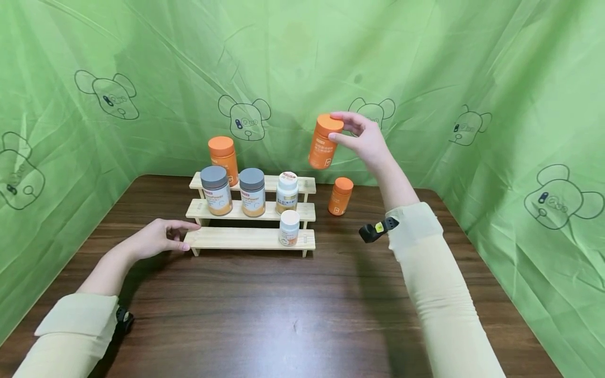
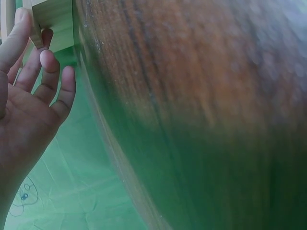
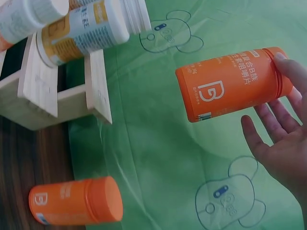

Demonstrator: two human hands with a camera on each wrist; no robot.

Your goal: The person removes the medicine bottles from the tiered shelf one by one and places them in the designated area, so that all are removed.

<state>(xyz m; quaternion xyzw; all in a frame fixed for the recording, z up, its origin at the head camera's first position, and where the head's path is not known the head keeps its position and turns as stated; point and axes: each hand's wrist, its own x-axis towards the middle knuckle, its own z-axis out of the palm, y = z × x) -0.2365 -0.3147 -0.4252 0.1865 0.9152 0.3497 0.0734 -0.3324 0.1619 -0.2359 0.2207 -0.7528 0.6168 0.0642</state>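
Observation:
By its lid, my right hand [image 1: 364, 137] grips a large orange supplement bottle [image 1: 323, 144], held slightly tilted in the air above the right end of a three-step wooden display rack [image 1: 241, 238]. The right wrist view shows the thumb and fingers around the lid of this bottle [image 3: 225, 86]. At the rack's lower left end, my left hand [image 1: 158, 239] holds the bottom step between thumb and fingers. A similar orange bottle [image 1: 223, 157] stands on the top step. On the middle step are two grey-lidded jars [image 1: 216, 191] and a white-capped bottle [image 1: 287, 191].
A small white bottle [image 1: 289, 228] stands at the right of the bottom step. Right of the rack, a smaller orange bottle [image 1: 340, 197] stands upright on the dark wooden table [image 1: 264, 304]. Green cloth [image 1: 293, 63] with bear-head drawings hangs behind and at both sides.

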